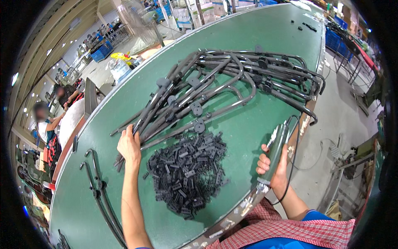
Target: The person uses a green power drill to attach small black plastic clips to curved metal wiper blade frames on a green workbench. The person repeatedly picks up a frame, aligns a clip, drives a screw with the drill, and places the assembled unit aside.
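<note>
My left hand is closed around the near end of a dark bent metal tube at the left side of a large tube pile. Other tubes in the pile carry round black plastic fittings. At the table's right edge, my right hand grips a green cylindrical corded power tool, which looks like an electric screwdriver. The tool is held upright at a tilt, and its black cord loops down beside my wrist. Between my hands lies a heap of small black plastic pieces.
Two bent tubes lie left of my left forearm on the green table. Several small dark parts rest at its far end. Two people sit beyond the left edge near a white sack. Blue crates stand farther off.
</note>
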Demonstrator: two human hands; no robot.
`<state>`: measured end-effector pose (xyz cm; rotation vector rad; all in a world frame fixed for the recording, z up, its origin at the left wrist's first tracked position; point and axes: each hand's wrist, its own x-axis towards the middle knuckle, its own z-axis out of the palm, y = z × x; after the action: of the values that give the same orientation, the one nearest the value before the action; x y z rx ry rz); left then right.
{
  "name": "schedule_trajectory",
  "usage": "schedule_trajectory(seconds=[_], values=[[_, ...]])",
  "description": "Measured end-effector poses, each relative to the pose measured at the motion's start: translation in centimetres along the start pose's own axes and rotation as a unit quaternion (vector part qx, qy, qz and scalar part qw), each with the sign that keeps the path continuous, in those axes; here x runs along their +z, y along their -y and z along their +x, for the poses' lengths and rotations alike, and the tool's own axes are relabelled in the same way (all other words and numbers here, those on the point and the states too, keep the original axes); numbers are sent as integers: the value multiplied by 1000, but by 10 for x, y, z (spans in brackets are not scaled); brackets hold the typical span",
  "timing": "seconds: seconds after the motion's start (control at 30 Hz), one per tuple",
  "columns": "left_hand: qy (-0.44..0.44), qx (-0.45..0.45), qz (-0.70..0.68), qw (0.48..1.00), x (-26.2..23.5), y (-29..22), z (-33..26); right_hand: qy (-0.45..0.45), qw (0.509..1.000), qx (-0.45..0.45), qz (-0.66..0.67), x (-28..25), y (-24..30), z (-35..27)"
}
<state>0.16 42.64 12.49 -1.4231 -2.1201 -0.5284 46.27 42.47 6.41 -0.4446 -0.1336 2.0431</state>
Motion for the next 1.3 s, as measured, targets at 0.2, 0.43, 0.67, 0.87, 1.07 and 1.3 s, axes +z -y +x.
schedule_trajectory(seconds=[0.2,0.43,0.67,0.87,1.07,1.3], values=[[-21,-79,-199,977,-21,-32,-65,21,1000,-18,-11,-6,0,-3],[263,-59,-349,898,-152,-77,-236,161,987,-10,28,-11,-2,-16],[306,-40,-351,884,-153,-106,-265,223,972,50,-49,-1,-19,-29],[362,-4,-263,894,-155,-104,-254,179,969,111,-127,-1,-51,-36],[361,20,-276,891,-165,-125,-203,179,972,117,-98,-6,-43,-39],[252,137,-260,922,-70,-160,-171,197,970,115,-90,-6,-46,-38]])
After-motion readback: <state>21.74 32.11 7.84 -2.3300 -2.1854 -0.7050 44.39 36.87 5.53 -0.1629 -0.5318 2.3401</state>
